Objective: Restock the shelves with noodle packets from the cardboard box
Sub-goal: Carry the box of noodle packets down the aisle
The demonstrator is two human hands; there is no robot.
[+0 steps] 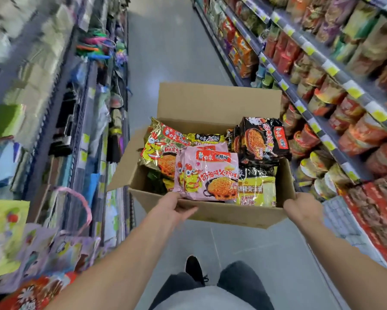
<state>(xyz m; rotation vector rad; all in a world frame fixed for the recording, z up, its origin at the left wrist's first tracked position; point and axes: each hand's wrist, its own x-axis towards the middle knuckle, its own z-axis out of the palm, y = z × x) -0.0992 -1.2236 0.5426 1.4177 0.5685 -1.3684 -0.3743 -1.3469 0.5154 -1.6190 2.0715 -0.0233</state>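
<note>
Cardboard box [221,214] carried down aisle.
Left hand [173,206] grasping near edge at 7 o'clock, right hand [300,208] gripping 4 o'clock corner; noodle packets [207,175] inside.

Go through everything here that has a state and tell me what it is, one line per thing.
cardboard box: flaps open, held up off the floor, full of packets
pink noodle packet: sealed, lying on top at the near edge
black noodle packet: sealed, propped up at the far right corner
left hand: grips the box's near edge
right hand: grips the box's right near corner
right shelves: well stocked
</note>
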